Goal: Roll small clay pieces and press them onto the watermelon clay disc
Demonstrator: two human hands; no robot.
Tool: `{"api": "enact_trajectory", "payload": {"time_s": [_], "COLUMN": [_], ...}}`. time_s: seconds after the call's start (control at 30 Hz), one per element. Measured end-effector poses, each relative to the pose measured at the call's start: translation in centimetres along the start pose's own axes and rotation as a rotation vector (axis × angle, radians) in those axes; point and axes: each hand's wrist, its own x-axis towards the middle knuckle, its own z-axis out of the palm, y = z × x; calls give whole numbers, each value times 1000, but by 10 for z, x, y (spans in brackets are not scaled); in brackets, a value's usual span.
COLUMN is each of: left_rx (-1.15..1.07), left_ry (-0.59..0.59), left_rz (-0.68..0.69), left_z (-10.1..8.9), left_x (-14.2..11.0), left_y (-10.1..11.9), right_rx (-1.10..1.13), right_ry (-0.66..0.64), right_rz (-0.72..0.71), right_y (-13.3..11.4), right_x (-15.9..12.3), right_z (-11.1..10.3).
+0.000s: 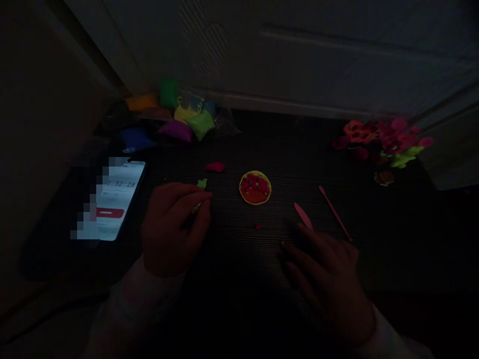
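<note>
The light is very dim. My left hand [174,227] is closed in a pinch, and a small yellow-green piece of clay [196,206] shows between thumb and forefinger. Just beyond its fingers lie a light green clay scrap [202,183] and a red clay lump [215,167]. My right hand [327,276] is held with its fingers apart; a tiny pale speck [283,243] appears at one fingertip. By its fingers lies a pink modelling knife [302,215]. Between the hands sits a small round clay tart [255,202] with a yellow rim and red pieces, near a tiny red ball [258,227].
A thin pink modelling stick [335,212] lies at the right. Colourful clay figures [389,139] cluster at the back right, with a small clay rose [384,178] in front. Packets of coloured clay [175,130] lie at the back left. A phone [121,199] lights the left side.
</note>
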Motion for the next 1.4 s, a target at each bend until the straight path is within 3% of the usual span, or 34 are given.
{"api": "enact_trajectory", "payload": {"time_s": [0.2, 0.37, 0.47, 0.77, 0.97, 1.17, 1.4], "left_rx": [-117, -627, -788, -877, -865, -1079, -1129], "left_ry": [-78, -493, -606, -610, -544, -474, -403], "left_rz": [-64, -319, -474, -479, -465, -600, -573], "left_z": [-4, -4, -1, -1, 3, 6, 6], "left_x": [-3, -7, -11, -14, -17, -22, -26], "left_y": [22, 60, 67, 65, 67, 66, 69], "right_rx": [89, 119, 125, 147, 203, 542, 894], "right_ry": [52, 129, 153, 144, 149, 174, 121], "right_rz": [-32, -88, -131, -148, -125, 229, 403], "right_y": [-1, -11, -16, -20, -21, -35, -48], "right_x": [2, 11, 14, 12, 12, 13, 19], "right_z": [-9, -19, -24, -25, -27, -25, -14]}}
